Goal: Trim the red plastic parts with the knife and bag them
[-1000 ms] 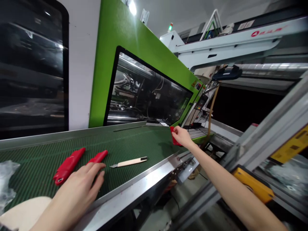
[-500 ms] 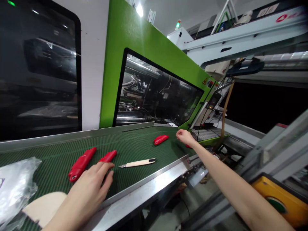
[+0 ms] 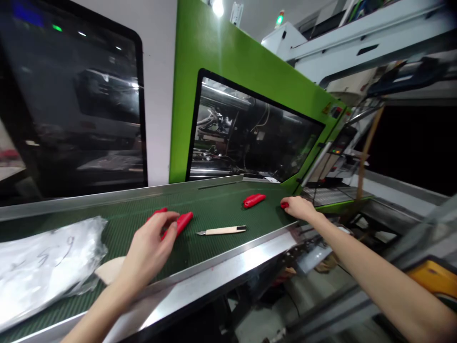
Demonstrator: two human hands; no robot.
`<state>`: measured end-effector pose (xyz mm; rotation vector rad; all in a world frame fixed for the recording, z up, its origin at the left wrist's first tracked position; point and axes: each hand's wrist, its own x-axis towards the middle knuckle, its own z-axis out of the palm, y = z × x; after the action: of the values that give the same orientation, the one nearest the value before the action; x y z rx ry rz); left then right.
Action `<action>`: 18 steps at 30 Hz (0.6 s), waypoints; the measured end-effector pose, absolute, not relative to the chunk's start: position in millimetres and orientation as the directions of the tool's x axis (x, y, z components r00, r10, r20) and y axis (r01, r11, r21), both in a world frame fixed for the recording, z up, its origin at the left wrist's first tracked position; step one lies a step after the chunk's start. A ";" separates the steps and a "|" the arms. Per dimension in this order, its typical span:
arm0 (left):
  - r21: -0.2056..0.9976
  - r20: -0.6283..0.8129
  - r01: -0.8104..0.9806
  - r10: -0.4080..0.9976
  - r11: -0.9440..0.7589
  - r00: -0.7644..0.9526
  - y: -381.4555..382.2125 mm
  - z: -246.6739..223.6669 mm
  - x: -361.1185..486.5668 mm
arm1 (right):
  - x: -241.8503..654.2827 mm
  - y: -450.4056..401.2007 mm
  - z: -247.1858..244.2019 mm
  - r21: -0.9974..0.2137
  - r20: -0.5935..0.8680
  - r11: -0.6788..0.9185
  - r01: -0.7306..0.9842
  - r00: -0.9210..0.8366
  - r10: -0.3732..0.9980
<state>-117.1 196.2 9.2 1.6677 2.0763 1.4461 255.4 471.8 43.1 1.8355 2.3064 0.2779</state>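
Observation:
My left hand [image 3: 152, 245] is over two red plastic pieces on the green ribbed conveyor belt [image 3: 210, 252]. Its fingers are curved with the thumb apart; one red piece [image 3: 184, 222] shows past the fingertips, while the other red piece [image 3: 161, 210] is mostly covered by the hand. Farther right, my right hand [image 3: 300, 208] has its fingers closed on a small red plastic piece [image 3: 284, 205] at the belt's far end. A third loose red piece [image 3: 254, 200] lies left of that hand. Between the hands rests a craft knife [image 3: 223, 231] with a pale handle, blade pointing left.
A clear plastic bag [image 3: 53, 257] with handwritten marks covers the belt's left part, beside a pale flat piece [image 3: 110, 270]. Metal rails [image 3: 228, 259] edge the belt. Behind stands a green and white machine [image 3: 246, 57] with dark windows.
The view has shifted, showing more of the bag. My left hand has moved forward over the left red piece. My right hand has reached down and closed on the far red piece.

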 end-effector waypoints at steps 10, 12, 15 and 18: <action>0.621 0.303 0.739 0.790 0.260 -0.533 194.2 39.9 -202.8 | 180.1 393.0 50.3 0.271 0.087 0.574 0.773 -0.613 0.785; 0.564 0.213 0.766 0.842 0.309 -0.496 199.5 37.1 -216.1 | 163.8 370.0 49.3 0.195 0.124 0.707 0.680 -0.732 0.670; 0.508 0.068 0.791 0.899 0.341 -0.432 212.7 30.6 -225.2 | 134.7 336.2 39.9 0.029 0.158 0.881 0.473 -0.872 0.463; 0.497 -0.011 0.794 0.918 0.349 -0.397 228.8 20.5 -221.6 | 106.7 307.3 21.8 -0.093 0.252 0.950 0.299 -0.916 0.313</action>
<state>-221.6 228.8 20.5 1.5248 2.3279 0.6100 106.7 307.3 21.8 0.5369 3.3642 -0.0911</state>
